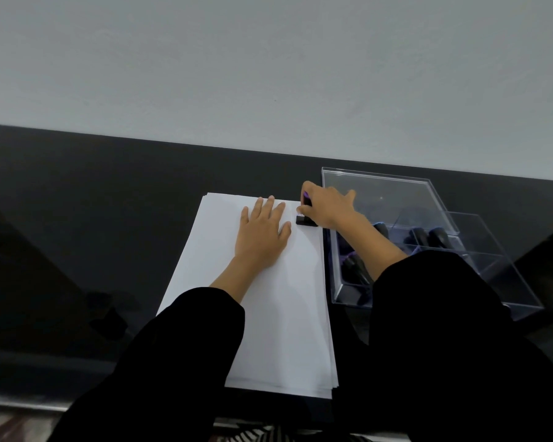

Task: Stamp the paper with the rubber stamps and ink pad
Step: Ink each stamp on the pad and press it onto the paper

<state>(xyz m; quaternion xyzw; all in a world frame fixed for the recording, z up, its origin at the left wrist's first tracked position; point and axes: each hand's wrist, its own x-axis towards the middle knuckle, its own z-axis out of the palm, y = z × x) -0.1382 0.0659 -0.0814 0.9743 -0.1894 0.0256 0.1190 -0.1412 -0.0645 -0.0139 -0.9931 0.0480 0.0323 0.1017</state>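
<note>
two black sleeves fill the lower part of the frame: my left sleeve (173, 362) at lower centre, my right sleeve (444, 330) at lower right. between them, at the very bottom edge, a strip of striped cloth (253, 433) shows.

beyond the sleeves lies a stack of white paper (278, 314), running from the lower centre up toward the middle of the frame, its sheets slightly fanned at the near right corner. my left hand (262, 232) rests flat on the upper half of the top sheet, palm down, fingers straight and a little spread, holding nothing.

just right of that thumb, at the upper right corner of the paper, stands a black stamp (304, 220). its base is down on the sheet, and my right hand (328, 207) is curled over its handle from above and grips it. a touch of purple shows at the top of the handle, between my fingers.

right of the paper, touching or just beside its edge, sits a clear box (380, 193) with inner dividers. my right forearm crosses above its near left part. several dark stamps (438, 236) lie inside, with a purple tint around them; i cannot tell which shape in there is the ink pad.

everything rests on a glossy black table (77, 218), which spans the middle band of the frame. behind it, a plain grey wall (268, 59) takes up the upper part.
</note>
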